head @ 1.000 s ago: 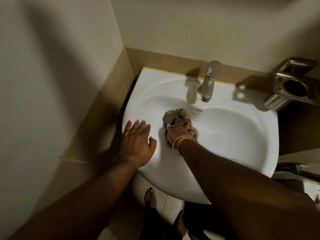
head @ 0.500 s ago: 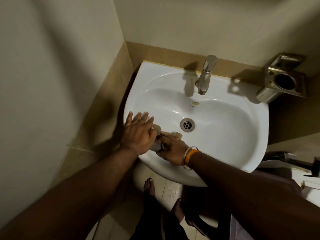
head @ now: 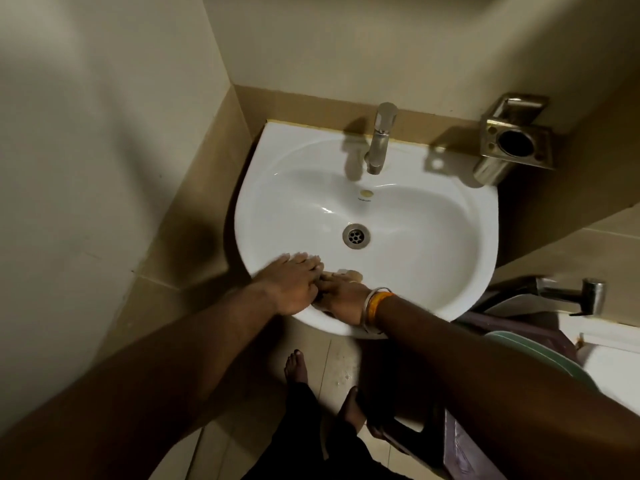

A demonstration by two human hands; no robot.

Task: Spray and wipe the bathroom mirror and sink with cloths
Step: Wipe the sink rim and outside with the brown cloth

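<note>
2 hands at sink (head: 485, 216) front rim, left hand (head: 292, 284) flat, right hand (head: 341, 299) grip clamped on cloth (head: 351, 274)

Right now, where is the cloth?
The cloth is at the near rim of the sink, mostly hidden under the right hand, with the left hand touching it, short of the drain.

arms bare | right wrist: orange band (head: 380, 304), silver bangle (head: 367, 308) | feet bare (head: 296, 370)

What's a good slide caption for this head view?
Both hands meet at the white sink's near rim, right hand wiping.
</note>
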